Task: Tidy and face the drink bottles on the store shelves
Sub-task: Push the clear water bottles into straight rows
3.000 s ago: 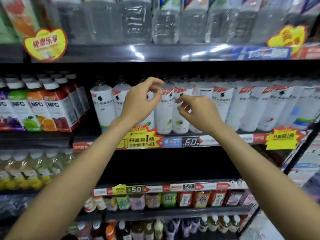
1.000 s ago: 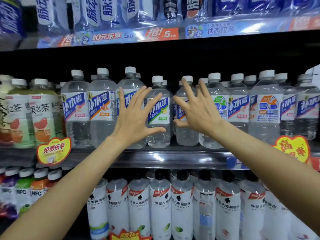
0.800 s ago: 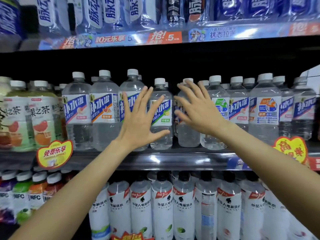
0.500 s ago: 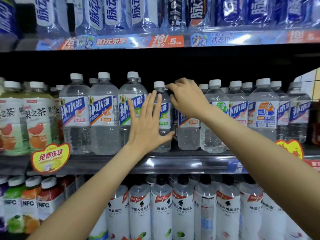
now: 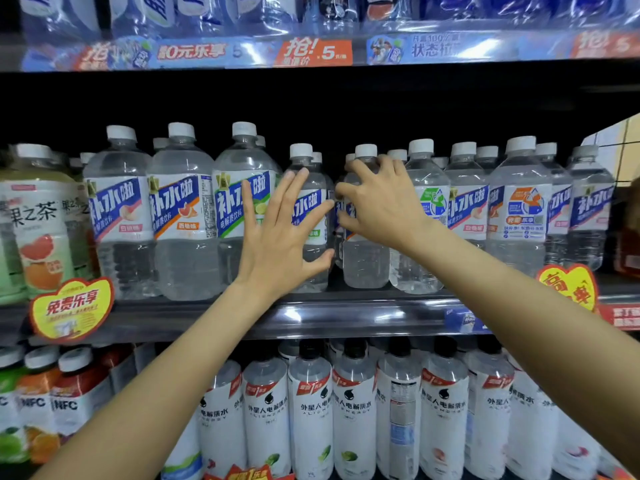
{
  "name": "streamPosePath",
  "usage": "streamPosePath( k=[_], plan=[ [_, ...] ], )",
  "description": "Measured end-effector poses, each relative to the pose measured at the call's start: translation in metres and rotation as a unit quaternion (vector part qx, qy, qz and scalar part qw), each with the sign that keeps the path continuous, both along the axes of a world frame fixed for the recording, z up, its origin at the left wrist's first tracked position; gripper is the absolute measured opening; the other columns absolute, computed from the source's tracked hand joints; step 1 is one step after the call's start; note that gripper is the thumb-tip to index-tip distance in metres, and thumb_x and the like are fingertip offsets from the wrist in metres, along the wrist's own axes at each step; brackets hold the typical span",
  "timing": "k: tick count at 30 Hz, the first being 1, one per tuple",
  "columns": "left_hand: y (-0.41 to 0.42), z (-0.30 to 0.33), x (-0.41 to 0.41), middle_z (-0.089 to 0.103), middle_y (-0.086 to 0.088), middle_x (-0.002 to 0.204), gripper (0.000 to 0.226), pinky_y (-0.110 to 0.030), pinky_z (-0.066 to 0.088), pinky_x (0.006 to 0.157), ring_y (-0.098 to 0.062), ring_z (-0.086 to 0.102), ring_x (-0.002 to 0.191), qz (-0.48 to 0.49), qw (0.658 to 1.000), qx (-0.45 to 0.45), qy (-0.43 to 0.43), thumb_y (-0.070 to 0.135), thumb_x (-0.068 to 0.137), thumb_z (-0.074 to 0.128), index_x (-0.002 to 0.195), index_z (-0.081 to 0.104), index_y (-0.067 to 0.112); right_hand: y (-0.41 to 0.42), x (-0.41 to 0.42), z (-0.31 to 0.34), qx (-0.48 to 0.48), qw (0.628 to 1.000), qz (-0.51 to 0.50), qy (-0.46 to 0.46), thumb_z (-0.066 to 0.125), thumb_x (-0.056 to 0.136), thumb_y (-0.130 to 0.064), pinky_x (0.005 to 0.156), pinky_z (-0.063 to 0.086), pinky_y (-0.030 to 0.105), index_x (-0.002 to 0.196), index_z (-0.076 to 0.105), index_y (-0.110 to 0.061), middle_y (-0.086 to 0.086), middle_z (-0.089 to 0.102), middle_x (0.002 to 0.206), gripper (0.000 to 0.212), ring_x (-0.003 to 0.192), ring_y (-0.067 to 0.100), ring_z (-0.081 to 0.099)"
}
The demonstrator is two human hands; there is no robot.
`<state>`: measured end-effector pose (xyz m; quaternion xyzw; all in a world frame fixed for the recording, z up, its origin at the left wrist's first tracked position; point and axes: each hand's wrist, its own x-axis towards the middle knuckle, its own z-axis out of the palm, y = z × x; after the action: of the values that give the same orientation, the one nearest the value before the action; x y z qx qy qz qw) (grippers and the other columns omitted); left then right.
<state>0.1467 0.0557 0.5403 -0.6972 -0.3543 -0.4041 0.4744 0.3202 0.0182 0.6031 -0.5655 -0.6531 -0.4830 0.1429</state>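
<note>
The person is reaching up to the middle shelf (image 5: 346, 315), where a row of clear electrolyte drink bottles is standing upright with white caps. The right hand (image 5: 381, 206) is curling its fingers and thumb round the upper body of one small bottle (image 5: 365, 258) near the middle of the row, apparently turning it so the blue label faces out. The left hand (image 5: 280, 237) is lying flat with straight, spread fingers against the neighbouring small bottle (image 5: 311, 216) just to the left, seemingly steadying it; whether the palm is actually pressing on it I cannot tell.

The bottles are packed close, touching or nearly so, and more are standing behind. A hard twist could be dragging the neighbours round with it, spoiling labels already faced. The held bottle is sitting near the front lip of the shelf, so a pull toward the aisle could be tipping it off onto the white-labelled bottles (image 5: 311, 417) on the shelf below. The taller bottles (image 5: 180, 216) further left look undisturbed.
</note>
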Motion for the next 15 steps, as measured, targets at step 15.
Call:
streamPosePath(
  k=[15],
  plan=[
    [0.001,0.000,-0.002,0.021,-0.014,0.157,0.069,-0.064,-0.001,0.111,-0.027,0.015,0.145,-0.013,1.000,0.004,-0.007,0.065,0.080,0.046,0.141,0.043,0.033,0.001,0.018,-0.002,0.049,0.995,0.089,-0.022,0.034,0.079,-0.046,0.077,0.046,0.044,0.088,0.075,-0.022,0.011,0.064,0.117,0.048,0.093,0.045,0.058]
  ],
)
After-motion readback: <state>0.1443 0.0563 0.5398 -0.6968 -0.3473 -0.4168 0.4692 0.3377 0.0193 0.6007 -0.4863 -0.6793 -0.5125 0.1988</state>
